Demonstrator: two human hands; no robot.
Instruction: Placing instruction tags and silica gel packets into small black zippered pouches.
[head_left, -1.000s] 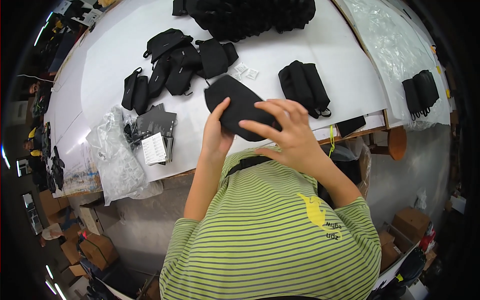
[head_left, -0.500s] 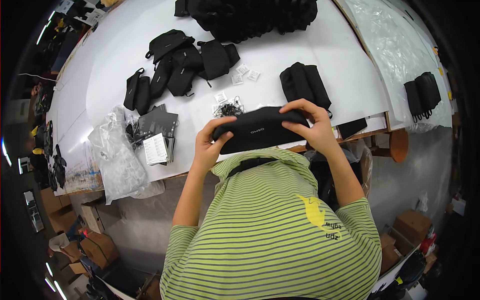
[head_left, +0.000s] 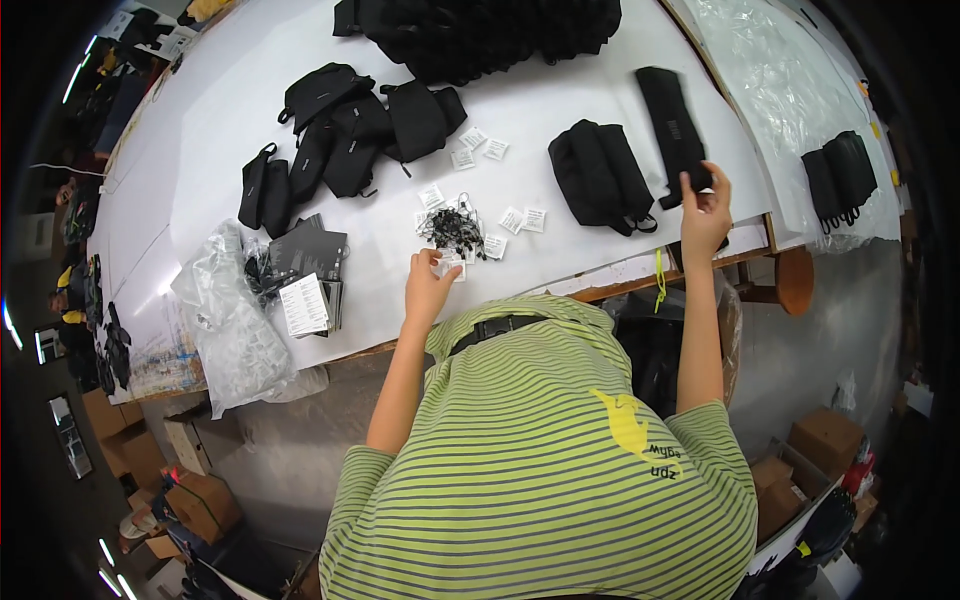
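Observation:
My right hand [head_left: 706, 215] pinches the near end of a long black fabric pouch [head_left: 674, 125], which stretches away from me at the table's right side. Beside it on the left lie plump black pouches [head_left: 598, 175], side by side. My left hand [head_left: 428, 288] is low over the front of the table, its fingers bent around a small white packet [head_left: 454, 262]. Just beyond those fingers is a tangle of small black cords [head_left: 456, 228]. More white packets [head_left: 512, 219] lie around the tangle.
Several black pouches [head_left: 360, 125] are heaped at the left, below a large black pile [head_left: 490, 30] at the back. Dark cards [head_left: 308, 250], a white printed card stack [head_left: 304, 304] and a clear plastic bag [head_left: 230, 320] lie front left. Further black pouches [head_left: 838, 175] rest on plastic at the far right.
Both hands held the black pouch in front of my body. The left has let go and moved to the white packets; the right has carried the pouch right and away from me.

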